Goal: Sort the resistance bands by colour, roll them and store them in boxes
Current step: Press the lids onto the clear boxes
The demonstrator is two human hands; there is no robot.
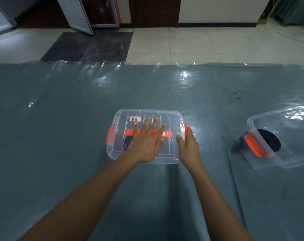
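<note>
A clear plastic box with orange clips and an orange handle stands in the middle of the table, its lid on and a white label at the lid's far left. A dark purple rolled band shows dimly through the lid. My left hand lies flat on the lid with fingers spread straight. My right hand presses against the box's right end, thumb by the orange clip. A second clear box at the right edge holds a black rolled band.
The table is covered in blue-grey cloth under clear plastic sheeting, whose far edge hangs over the tiled floor. An open door stands at the far left.
</note>
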